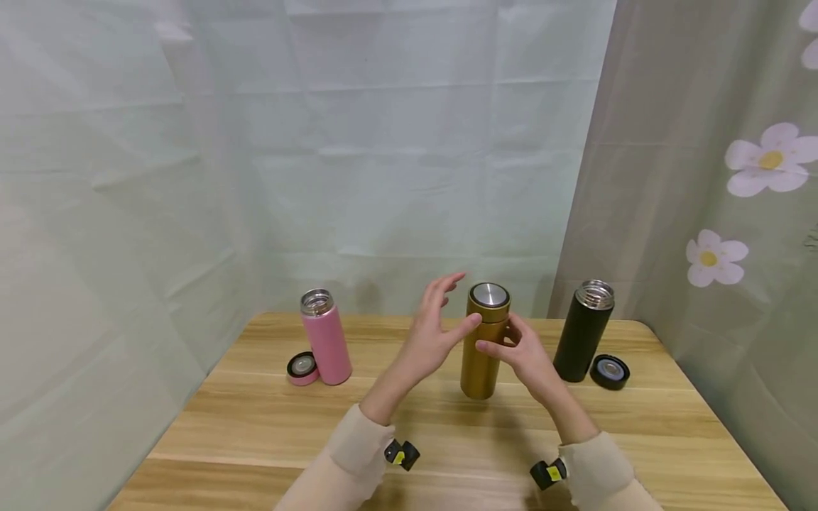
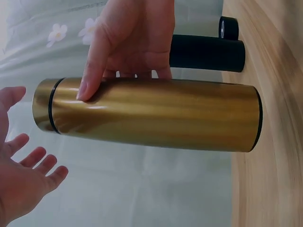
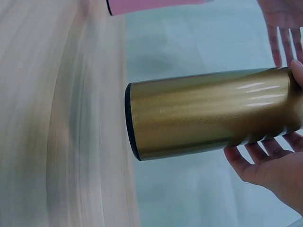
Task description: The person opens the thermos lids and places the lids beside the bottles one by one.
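Observation:
A gold thermos (image 1: 481,362) with a steel-topped lid (image 1: 490,295) stands nearly upright in front of me. My right hand (image 1: 527,353) grips its upper body from the right, thumb on the near side and fingers behind. In the left wrist view that thumb presses on the gold thermos (image 2: 161,116) just below the lid seam. My left hand (image 1: 429,339) is held left of the lid with fingers spread. The left wrist view shows a gap between the left hand (image 2: 23,184) and the thermos. Whether the thermos base touches the table I cannot tell.
A pink thermos (image 1: 329,346) without its lid stands on the wooden table (image 1: 255,426) at left, its pink lid (image 1: 302,369) beside it. At right stands a lidless black thermos (image 1: 581,341) with its black lid (image 1: 610,372) alongside. Pale curtains (image 1: 409,177) hang behind the table.

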A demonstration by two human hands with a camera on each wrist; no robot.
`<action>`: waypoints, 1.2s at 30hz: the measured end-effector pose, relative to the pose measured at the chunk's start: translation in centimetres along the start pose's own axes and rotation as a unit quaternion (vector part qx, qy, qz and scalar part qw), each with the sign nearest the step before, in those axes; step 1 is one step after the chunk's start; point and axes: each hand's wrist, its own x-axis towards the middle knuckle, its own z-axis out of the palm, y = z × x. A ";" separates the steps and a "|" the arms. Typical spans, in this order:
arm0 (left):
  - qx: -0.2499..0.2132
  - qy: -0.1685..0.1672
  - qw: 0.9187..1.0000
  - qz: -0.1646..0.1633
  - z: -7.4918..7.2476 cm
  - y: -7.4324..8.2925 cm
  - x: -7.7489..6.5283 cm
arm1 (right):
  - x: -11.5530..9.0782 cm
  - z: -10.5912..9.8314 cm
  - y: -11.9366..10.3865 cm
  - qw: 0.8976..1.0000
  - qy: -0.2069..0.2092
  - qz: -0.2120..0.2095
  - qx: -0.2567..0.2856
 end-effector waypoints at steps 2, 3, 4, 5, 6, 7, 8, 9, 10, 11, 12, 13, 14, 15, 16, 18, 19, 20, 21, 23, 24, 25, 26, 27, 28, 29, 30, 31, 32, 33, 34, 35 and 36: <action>-0.010 -0.004 1.000 -0.001 -0.4 -0.2 -0.2 | -0.2 0.3 -0.2 1.000 -0.004 0.003 0.000; -0.014 -0.007 1.000 -0.003 -0.6 -0.3 -0.3 | -0.3 0.4 -0.2 1.000 -0.007 0.002 -0.001; -0.018 -0.012 1.000 -0.006 -0.8 -0.4 -0.4 | -0.3 0.5 -0.3 1.000 -0.010 0.001 -0.002; -0.022 -0.016 1.000 -0.010 -0.9 -0.4 -0.5 | -0.4 0.5 -0.4 1.000 -0.013 0.000 -0.003; -0.025 -0.020 0.999 -0.013 -1.0 -0.5 -0.6 | -0.5 0.6 -0.5 1.000 -0.015 -0.003 -0.004; -0.029 -0.025 0.999 -0.016 -1.2 -0.5 -0.7 | -0.6 0.6 -0.6 1.000 -0.016 -0.006 -0.004; -0.031 -0.028 0.999 -0.019 -1.4 -0.5 -0.8 | -0.7 0.7 -0.7 1.000 -0.017 -0.011 -0.003; -0.034 -0.030 0.999 -0.023 -1.5 -0.5 -0.9 | -0.8 0.7 -0.8 1.000 -0.018 -0.015 -0.002; -0.035 -0.032 0.999 -0.024 -1.7 -0.4 -1.0 | -0.8 0.8 -0.9 1.000 -0.018 -0.019 -0.001; -0.037 -0.034 0.998 -0.024 -1.8 -0.4 -1.1 | -0.9 0.8 -1.0 1.000 -0.019 -0.021 0.000; -0.039 -0.037 0.998 -0.024 -1.9 -0.3 -1.1 | -1.0 0.8 -1.1 1.000 -0.020 -0.023 0.001; -0.041 -0.039 0.998 -0.022 -2.0 -0.2 -1.1 | -1.0 0.9 -1.1 0.999 -0.023 -0.023 0.005; -0.043 -0.041 0.998 -0.020 -2.1 -0.2 -1.2 | -1.0 1.0 -1.2 0.999 -0.027 -0.023 0.008; -0.046 -0.043 0.998 -0.018 -2.2 -0.2 -1.2 | -1.1 1.1 -1.2 0.999 -0.031 -0.024 0.009; -0.049 -0.046 0.998 -0.016 -2.3 -0.2 -1.2 | -1.1 1.2 -1.2 0.999 -0.035 -0.024 0.011; -0.055 -0.050 0.997 -0.013 -2.4 -0.2 -1.2 | -1.2 1.5 -1.3 0.999 -0.042 -0.024 0.017; -0.059 -0.052 0.997 -0.012 -2.4 -0.2 -1.2 | -1.2 1.7 -1.3 0.999 -0.044 -0.024 0.020; -0.063 -0.054 0.997 -0.011 -2.4 -0.2 -1.2 | -1.3 1.8 -1.3 0.998 -0.045 -0.025 0.021; -0.066 -0.055 0.996 -0.011 -2.5 -0.3 -1.3 | -1.3 1.9 -1.4 0.998 -0.046 -0.026 0.022; -0.074 -0.060 0.995 -0.011 -2.5 -0.3 -1.3 | -1.4 2.1 -1.5 0.998 -0.048 -0.029 0.031; -0.078 -0.063 0.995 -0.012 -2.6 -0.3 -1.3 | -1.5 2.1 -1.5 0.998 -0.051 -0.030 0.036; -0.083 -0.066 0.994 -0.012 -2.7 -0.3 -1.4 | -1.5 2.2 -1.6 0.997 -0.055 -0.032 0.041; -0.088 -0.070 0.994 -0.014 -2.8 -0.3 -1.5 | -1.6 2.3 -1.6 0.997 -0.059 -0.033 0.044; -0.093 -0.075 0.993 -0.017 -2.9 -0.4 -1.6 | -1.7 2.4 -1.5 0.996 -0.064 -0.034 0.048; -0.098 -0.080 0.992 -0.020 -3.1 -0.4 -1.7 | -1.9 2.5 -1.6 0.996 -0.069 -0.034 0.054; -0.103 -0.086 0.991 -0.022 -3.2 -0.4 -1.8 | -2.0 2.6 -1.6 0.995 -0.073 -0.033 0.057; -0.107 -0.092 0.990 -0.025 -3.3 -0.4 -1.9 | -2.1 2.6 -1.6 0.994 -0.079 -0.034 0.061; -0.111 -0.100 0.988 -0.027 -3.3 -0.3 -2.0 | -2.2 2.6 -1.6 0.994 -0.084 -0.035 0.062; -0.115 -0.108 0.987 -0.031 -3.4 -0.3 -2.0 | -2.2 2.6 -1.7 0.994 -0.086 -0.037 0.062; -0.117 -0.115 0.986 -0.034 -3.4 -0.3 -2.0 | -2.3 2.6 -1.7 0.993 -0.090 -0.039 0.063; -0.120 -0.123 0.984 -0.037 -3.5 -0.2 -2.0 | -2.3 2.6 -1.8 0.993 -0.093 -0.041 0.063; -0.122 -0.129 0.983 -0.038 -3.6 -0.2 -1.9 | -2.2 2.5 -1.8 0.993 -0.095 -0.044 0.062; -0.126 -0.135 0.982 -0.039 -3.6 -0.1 -1.9 | -2.2 2.5 -1.8 0.992 -0.098 -0.047 0.064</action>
